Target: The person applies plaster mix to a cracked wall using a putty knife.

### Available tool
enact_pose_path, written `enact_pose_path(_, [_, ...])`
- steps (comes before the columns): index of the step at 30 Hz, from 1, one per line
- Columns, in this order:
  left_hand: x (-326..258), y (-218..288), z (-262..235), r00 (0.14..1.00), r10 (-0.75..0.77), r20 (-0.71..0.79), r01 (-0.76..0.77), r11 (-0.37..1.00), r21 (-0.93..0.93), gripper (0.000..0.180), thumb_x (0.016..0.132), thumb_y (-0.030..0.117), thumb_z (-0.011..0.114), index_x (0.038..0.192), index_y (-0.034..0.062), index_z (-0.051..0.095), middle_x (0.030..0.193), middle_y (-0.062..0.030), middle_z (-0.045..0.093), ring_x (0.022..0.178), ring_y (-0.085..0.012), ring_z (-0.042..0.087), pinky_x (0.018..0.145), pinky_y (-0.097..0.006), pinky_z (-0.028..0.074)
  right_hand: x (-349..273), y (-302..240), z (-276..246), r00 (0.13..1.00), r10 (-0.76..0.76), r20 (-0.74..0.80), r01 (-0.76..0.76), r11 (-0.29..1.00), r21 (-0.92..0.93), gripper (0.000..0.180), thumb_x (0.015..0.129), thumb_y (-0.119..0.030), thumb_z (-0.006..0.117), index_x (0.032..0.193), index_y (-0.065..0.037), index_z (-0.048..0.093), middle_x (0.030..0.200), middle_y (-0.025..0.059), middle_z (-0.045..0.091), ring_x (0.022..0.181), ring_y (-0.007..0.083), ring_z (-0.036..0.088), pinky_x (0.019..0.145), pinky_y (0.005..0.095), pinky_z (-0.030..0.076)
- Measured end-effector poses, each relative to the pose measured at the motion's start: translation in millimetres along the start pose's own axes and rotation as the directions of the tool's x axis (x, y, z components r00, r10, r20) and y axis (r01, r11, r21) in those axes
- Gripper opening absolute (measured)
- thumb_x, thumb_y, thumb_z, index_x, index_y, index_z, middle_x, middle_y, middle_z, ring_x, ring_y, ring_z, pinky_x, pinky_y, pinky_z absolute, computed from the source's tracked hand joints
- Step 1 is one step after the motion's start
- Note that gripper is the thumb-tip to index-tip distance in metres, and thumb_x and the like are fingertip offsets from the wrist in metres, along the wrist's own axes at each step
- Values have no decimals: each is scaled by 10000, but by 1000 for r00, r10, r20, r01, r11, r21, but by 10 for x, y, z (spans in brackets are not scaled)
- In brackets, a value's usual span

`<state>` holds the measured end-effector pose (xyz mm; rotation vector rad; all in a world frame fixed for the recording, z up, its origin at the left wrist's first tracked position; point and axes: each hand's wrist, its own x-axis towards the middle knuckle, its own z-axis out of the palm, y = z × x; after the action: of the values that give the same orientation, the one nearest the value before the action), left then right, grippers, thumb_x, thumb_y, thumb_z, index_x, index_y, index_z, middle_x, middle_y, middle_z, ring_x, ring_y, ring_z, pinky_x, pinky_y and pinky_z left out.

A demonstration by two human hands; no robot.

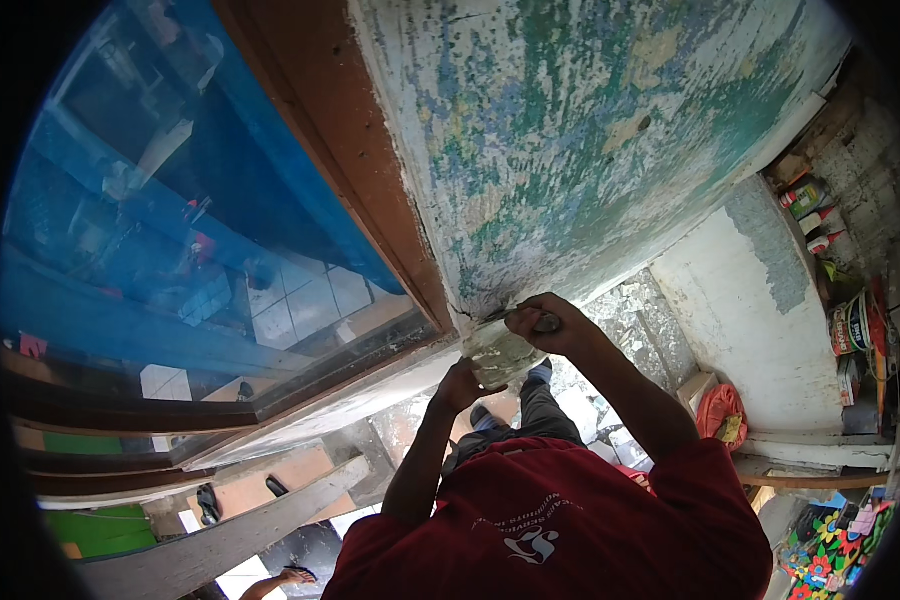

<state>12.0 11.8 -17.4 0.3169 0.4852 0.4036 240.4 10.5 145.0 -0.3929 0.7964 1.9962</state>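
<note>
left hand gripping smeared board | right hand closed round tool handle | wall mottled, green-blue patches remaining; looks partway done, much left

From afar I see my right forearm slanting up and inward, the right hand curled into a tight grip. My left forearm stands steeper; the left hand, lower, points its fingers inward.
</note>
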Motion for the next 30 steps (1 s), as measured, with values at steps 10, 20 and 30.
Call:
enact_pose_path(10, [-46,15,68,1000,-16,0,16,1000,-12,586,852,279,550,1359,48,367,1315,-160,481,1212,-323,484,995,-565,401,-288,277,-372,995,-64,-82,19,886,-464,104,895,-29,451,929,69,444,741,28,438,529,37,420,409,149,375])
enact_pose_path(20, [-53,2,79,1000,-3,4,3,1000,3,534,900,290,505,1352,39,371,1342,-142,464,1209,-317,484,1011,-552,395,367,205,-667,994,-91,-61,78,979,-190,48,863,-9,380,815,-13,383,695,30,418,517,62,408,429,170,380])
enact_pose_path(30, [-63,-8,33,999,13,37,-13,1000,-20,525,901,271,516,1350,41,371,1332,-160,472,1221,-331,474,1006,-561,390,-8,201,-157,997,-17,72,19,1000,-17,55,878,-2,367,903,44,382,783,52,422,600,98,443,511,209,431])
